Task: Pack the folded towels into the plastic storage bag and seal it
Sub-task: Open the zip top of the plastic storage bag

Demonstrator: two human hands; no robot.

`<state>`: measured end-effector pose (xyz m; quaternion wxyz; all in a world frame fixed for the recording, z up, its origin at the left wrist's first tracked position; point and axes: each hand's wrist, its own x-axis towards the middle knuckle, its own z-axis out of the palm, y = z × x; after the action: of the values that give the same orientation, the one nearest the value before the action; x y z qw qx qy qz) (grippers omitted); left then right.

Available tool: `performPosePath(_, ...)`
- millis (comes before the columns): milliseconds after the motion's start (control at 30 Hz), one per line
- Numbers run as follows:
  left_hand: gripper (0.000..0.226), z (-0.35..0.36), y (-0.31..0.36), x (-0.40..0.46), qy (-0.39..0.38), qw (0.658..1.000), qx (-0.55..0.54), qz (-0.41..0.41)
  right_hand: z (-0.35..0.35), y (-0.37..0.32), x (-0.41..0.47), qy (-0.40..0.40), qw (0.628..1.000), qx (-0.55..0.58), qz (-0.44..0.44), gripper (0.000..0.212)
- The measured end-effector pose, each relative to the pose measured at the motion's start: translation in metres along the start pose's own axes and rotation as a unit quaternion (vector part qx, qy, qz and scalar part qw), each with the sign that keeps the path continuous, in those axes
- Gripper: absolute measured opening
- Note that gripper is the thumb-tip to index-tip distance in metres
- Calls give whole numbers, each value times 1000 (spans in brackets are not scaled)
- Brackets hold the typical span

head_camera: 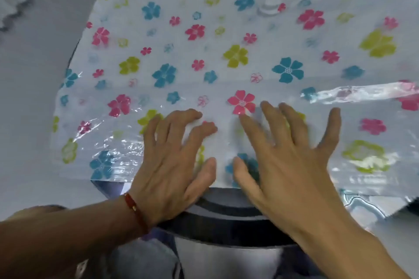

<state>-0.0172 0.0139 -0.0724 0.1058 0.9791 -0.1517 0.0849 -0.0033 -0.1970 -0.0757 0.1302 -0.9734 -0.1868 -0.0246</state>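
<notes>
both hands, left hand [174, 156] and right hand [285, 158], press flat and open on the storage bag [204, 52], which overhangs the worktop [217, 210] edge, so I reckon it could slide off or trap air

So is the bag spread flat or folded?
Spread flat: the bag lies open across the table, with both hands, left and right, pressing on it.

no readable text, faint print on bag [204, 29] edge illegible
</notes>
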Motion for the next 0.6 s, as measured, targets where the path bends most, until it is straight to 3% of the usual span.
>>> performPosePath(100,45,-2,5,0,24,1000,-11,15,-13,4,-14,-67,993,-5,-94,61)
performPosePath(167,41,-3,4,-3,28,999,-16,42,-23,5,-16,-112,988,-5,-109,57)
performPosePath(333,29,-6,1,-10,33,990,-67,121,-28,-5,-11,-74,991,38,-107,35)
performPosePath(500,27,-16,5,-8,3,987,-101,128,-33,0,-16,-45,990,127,-51,27)
performPosePath(600,28,-23,1,-6,-29,985,-100,134,-34,-1,-17,-46,991,119,-48,21)
